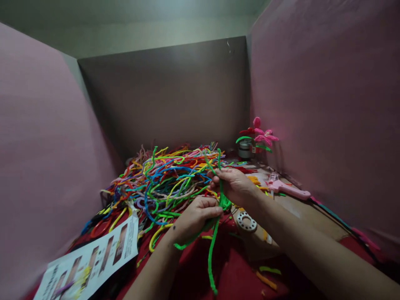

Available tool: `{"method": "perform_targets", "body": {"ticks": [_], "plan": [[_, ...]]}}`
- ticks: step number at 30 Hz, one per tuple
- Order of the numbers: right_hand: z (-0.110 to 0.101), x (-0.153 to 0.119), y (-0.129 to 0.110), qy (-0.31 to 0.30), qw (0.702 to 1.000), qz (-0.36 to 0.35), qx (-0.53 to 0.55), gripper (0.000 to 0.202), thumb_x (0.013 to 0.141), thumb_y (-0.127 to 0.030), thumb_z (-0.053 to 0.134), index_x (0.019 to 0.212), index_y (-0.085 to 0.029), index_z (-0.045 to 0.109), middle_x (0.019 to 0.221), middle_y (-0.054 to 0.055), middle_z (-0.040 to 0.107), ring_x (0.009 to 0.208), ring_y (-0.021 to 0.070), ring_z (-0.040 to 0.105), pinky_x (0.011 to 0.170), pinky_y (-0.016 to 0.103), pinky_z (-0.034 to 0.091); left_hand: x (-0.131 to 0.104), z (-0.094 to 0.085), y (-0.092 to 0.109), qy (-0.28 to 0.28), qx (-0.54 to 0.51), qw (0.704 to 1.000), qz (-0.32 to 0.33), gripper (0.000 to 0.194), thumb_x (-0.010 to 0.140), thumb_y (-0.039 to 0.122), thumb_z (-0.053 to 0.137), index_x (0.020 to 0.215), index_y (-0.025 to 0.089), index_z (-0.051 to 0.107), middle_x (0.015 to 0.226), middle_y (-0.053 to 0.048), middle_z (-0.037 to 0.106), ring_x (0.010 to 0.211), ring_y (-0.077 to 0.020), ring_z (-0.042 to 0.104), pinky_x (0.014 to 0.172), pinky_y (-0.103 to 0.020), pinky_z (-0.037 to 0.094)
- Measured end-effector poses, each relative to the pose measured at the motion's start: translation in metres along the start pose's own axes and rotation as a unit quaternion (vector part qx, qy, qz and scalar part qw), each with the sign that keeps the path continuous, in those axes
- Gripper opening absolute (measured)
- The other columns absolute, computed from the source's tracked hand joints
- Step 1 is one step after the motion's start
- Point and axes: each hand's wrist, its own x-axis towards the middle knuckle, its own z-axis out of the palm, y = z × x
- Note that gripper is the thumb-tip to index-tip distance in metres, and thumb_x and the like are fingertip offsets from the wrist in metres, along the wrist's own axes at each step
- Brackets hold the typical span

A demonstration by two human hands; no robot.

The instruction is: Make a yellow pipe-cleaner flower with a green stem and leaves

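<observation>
Green pipe cleaners (225,201) are held between my two hands, bunched into a small green clump at the middle. My left hand (200,213) pinches them from below, thumb and fingers pressed together. Two green ends hang down from it, one straight toward me and one bent to the left. Above and to the right, my right hand (230,180) has its fingers closed on the upper strands, whose tips stick up past the fingertips. How the strands cross inside the fingers is hidden. Just behind my hands lies a large tangled heap of coloured pipe cleaners (175,175).
A pink glue gun (289,189) lies at the right, its cord running along the wall. Nearby is a white ring with holes (246,221). A pink pipe-cleaner flower (265,136) stands at the back right. A printed sheet (93,260) lies front left on red cloth (237,271).
</observation>
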Motion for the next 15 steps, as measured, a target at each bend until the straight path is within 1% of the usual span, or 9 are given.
{"method": "perform_targets", "body": {"ticks": [2,4,5,7,9,13,15], "plan": [[-0.004,-0.002,-0.006,-0.014,0.999,0.002,0.051,0.011,0.076,-0.021,0.059,0.076,-0.010,0.062,0.055,-0.003,0.050,0.052,0.0081,0.048,0.061,0.027,0.046,-0.001,-0.003,-0.002,-0.017,-0.013,1.000,-0.005,0.028,0.072,0.030,0.057,0.055,0.016,0.039,0.046,0.006,0.033,0.040,-0.0042,0.024,0.040,-0.020,0.015],[-0.008,-0.003,-0.012,-0.032,0.996,0.007,0.078,0.014,0.081,-0.021,0.053,0.084,-0.010,0.061,0.057,-0.003,0.047,0.051,0.0071,0.045,0.056,0.025,0.044,-0.001,-0.004,-0.003,-0.029,-0.021,0.999,-0.010,0.028,0.072,0.031,0.057,0.056,0.016,0.040,0.046,0.007,0.032,0.040,-0.0040,0.024,0.040,-0.020,0.015],[-0.009,-0.004,-0.015,-0.035,0.996,0.002,0.084,0.015,0.082,-0.020,0.051,0.085,-0.009,0.060,0.057,-0.004,0.045,0.049,0.0063,0.042,0.051,0.022,0.042,-0.002,-0.004,-0.003,-0.039,-0.019,0.999,-0.016,0.028,0.072,0.031,0.057,0.056,0.016,0.040,0.046,0.006,0.033,0.040,-0.0041,0.024,0.040,-0.020,0.016],[-0.010,-0.005,-0.019,-0.026,0.996,-0.015,0.081,0.012,0.082,-0.017,0.051,0.083,-0.009,0.060,0.055,-0.005,0.039,0.045,0.0048,0.036,0.043,0.017,0.035,-0.002,-0.003,-0.002,-0.055,-0.008,0.998,-0.025,0.027,0.072,0.030,0.057,0.056,0.015,0.042,0.046,0.006,0.034,0.040,-0.0042,0.025,0.040,-0.021,0.016],[-0.011,-0.005,-0.023,-0.010,0.997,-0.033,0.074,0.010,0.080,-0.013,0.051,0.079,-0.008,0.059,0.053,-0.005,0.036,0.043,0.0042,0.033,0.039,0.015,0.029,-0.002,-0.003,-0.002,-0.060,-0.002,0.998,-0.031,0.026,0.072,0.030,0.058,0.056,0.015,0.043,0.046,0.006,0.034,0.039,-0.0042,0.026,0.040,-0.020,0.016],[-0.013,-0.004,-0.023,0.012,0.995,-0.069,0.073,0.009,0.080,-0.012,0.049,0.077,-0.010,0.057,0.055,-0.004,0.039,0.044,0.0049,0.035,0.039,0.015,0.030,-0.002,-0.007,-0.003,-0.067,0.000,0.997,-0.032,0.025,0.074,0.028,0.056,0.057,0.015,0.045,0.046,0.005,0.037,0.038,-0.0039,0.027,0.039,-0.019,0.019],[-0.014,-0.004,-0.022,0.025,0.994,-0.076,0.076,0.008,0.080,-0.013,0.049,0.077,-0.011,0.056,0.054,-0.004,0.039,0.043,0.0048,0.034,0.038,0.015,0.028,-0.001,-0.007,-0.003,-0.071,0.003,0.997,-0.028,0.025,0.075,0.029,0.056,0.057,0.014,0.046,0.046,0.005,0.039,0.038,-0.0041,0.030,0.039,-0.019,0.021]]}}
